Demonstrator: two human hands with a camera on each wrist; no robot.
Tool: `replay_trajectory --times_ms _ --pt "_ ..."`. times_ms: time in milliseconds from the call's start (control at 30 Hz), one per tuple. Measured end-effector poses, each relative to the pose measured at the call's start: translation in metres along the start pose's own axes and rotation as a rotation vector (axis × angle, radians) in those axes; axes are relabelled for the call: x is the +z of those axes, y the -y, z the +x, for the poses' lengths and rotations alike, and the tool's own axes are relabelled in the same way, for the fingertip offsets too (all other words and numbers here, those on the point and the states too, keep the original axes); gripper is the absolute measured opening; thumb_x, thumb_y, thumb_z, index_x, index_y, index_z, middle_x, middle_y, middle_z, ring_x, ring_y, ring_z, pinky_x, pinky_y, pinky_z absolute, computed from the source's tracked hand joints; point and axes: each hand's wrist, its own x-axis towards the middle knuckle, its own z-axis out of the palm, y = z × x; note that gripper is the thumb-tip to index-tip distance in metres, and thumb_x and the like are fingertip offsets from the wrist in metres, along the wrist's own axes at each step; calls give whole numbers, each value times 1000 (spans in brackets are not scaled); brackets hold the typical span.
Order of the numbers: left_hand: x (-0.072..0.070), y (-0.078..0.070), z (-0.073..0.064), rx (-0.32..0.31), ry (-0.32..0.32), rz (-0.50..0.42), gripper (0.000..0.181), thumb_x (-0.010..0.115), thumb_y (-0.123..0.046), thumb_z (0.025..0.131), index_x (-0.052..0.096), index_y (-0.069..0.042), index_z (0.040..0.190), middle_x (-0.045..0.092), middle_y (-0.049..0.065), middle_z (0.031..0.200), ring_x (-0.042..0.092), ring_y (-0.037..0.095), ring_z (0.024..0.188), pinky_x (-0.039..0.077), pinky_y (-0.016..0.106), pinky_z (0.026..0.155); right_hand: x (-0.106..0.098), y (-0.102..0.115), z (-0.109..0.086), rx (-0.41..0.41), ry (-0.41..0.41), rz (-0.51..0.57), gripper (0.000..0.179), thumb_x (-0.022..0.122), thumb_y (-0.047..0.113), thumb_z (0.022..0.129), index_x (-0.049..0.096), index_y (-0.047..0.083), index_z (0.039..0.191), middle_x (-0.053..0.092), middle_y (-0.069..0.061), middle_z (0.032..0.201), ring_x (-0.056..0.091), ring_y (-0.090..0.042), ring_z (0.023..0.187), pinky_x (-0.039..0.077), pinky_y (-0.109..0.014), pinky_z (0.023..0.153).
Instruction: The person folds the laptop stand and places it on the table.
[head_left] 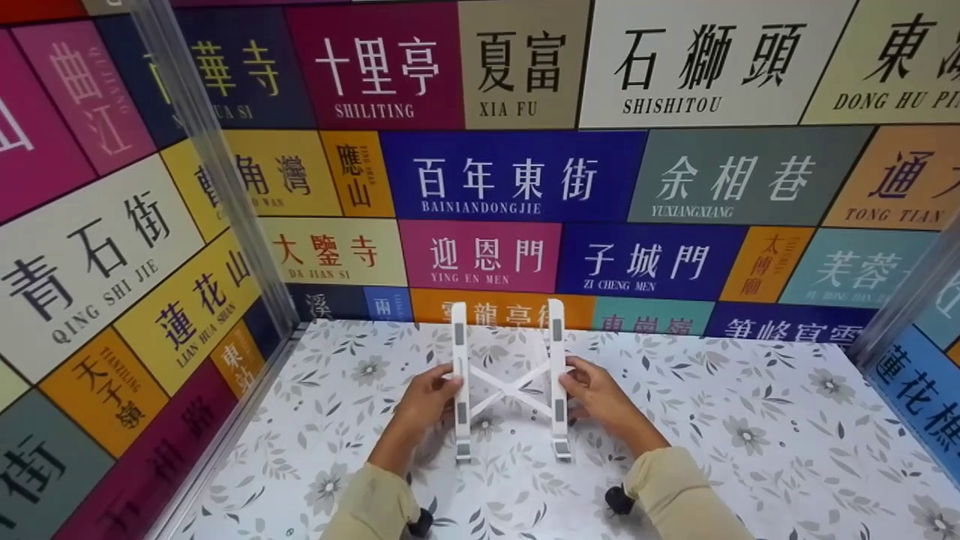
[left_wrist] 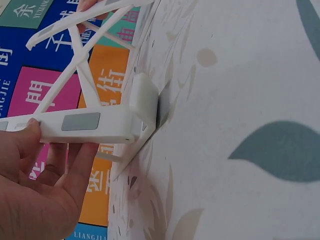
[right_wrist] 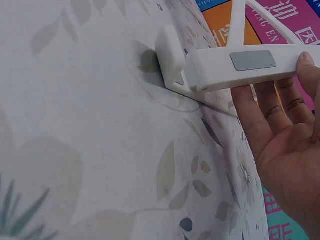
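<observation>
In the head view, a white folding stand [head_left: 510,388] is standing on the patterned desk [head_left: 720,480], toward its far side and near the middle, with its left rail [head_left: 461,382] and right rail [head_left: 558,379] running from near to far and thin bars crossing in an X between them. The left hand [head_left: 426,399] is holding the left rail from its outer side, and the right hand [head_left: 602,399] is holding the right rail from the opposite outer side; beige sleeves [head_left: 686,491] are covering both forearms. Beyond the desk, a colourful wall [head_left: 517,176] of lettered panels is rising. In the left wrist view, the left hand's fingers are closing narrowly round the left rail, the thumb pressing its upper face and the others supporting it from below, beside a grey pad [left_wrist: 81,121]. The rail's near end is carrying a raised lip [left_wrist: 143,100], and a lower leg is lying along the desk; fingers of the right hand are showing at the other rail. In the right wrist view, the right hand is gripping the right rail likewise, thumb above and fingers below, while another lip [right_wrist: 170,52] is standing up at its near end.
</observation>
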Motion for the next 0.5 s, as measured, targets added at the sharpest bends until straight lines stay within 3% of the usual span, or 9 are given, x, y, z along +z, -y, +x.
replay_trajectory --times_ms 200,500 --pt "16 -1 1 18 22 16 40 59 -19 105 57 -5 143 67 24 113 73 34 98 60 48 85 -12 -3 -18 -15 -40 -87 58 58 36 105 40 12 155 64 -16 120 70 -27 99 61 -47 84" --pt "42 0 1 -3 25 75 37 63 -20 103 62 -10 138 67 13 103 70 22 88 61 40 81 -29 -8 -46 -4 -64 -81 56 58 38 104 42 14 153 59 -28 131 71 -27 102 62 -44 83"
